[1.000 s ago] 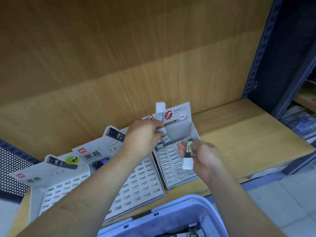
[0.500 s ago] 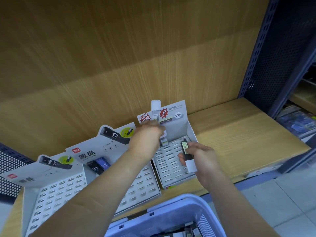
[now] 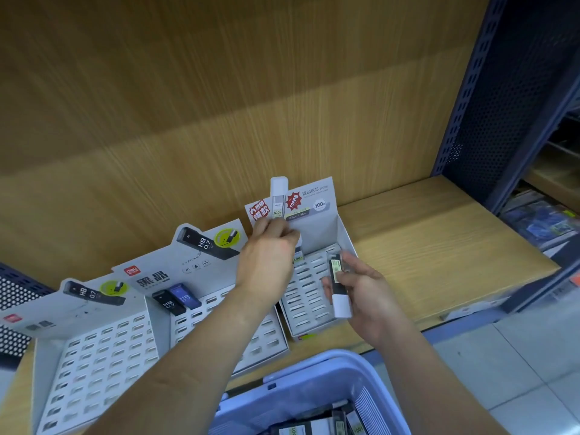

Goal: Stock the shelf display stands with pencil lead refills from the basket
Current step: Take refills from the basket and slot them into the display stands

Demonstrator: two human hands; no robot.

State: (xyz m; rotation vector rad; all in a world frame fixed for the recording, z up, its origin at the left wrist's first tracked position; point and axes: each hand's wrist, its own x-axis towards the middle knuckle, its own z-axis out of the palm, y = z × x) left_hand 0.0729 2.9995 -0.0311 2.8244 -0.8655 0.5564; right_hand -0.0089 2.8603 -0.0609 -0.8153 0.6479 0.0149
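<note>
While the left stand (image 3: 94,356) shows only open slots and the middle stand (image 3: 219,312) carries two dark refills (image 3: 175,301) in its back row, a person stocks the right stand (image 3: 314,296) on a wooden shelf (image 3: 439,246). The left hand (image 3: 270,255) reaches over that stand's rear row, fingers curled and pinching a back-row refill (image 3: 298,257), whose labelled end shows just below the fingertips; whether it is fully seated cannot be told. Below, the blue basket (image 3: 314,368) holds more stock. The right hand (image 3: 367,290) grips a second refill (image 3: 338,287) over the slots, white cap toward the wearer, thumb and fingers wrapped round its dark body. These cases look light, stiff and smooth-sided, so they would probably slip from a loose pinch. The surer hold is likely on the flat sides of the body, since a cap may pull off.
</note>
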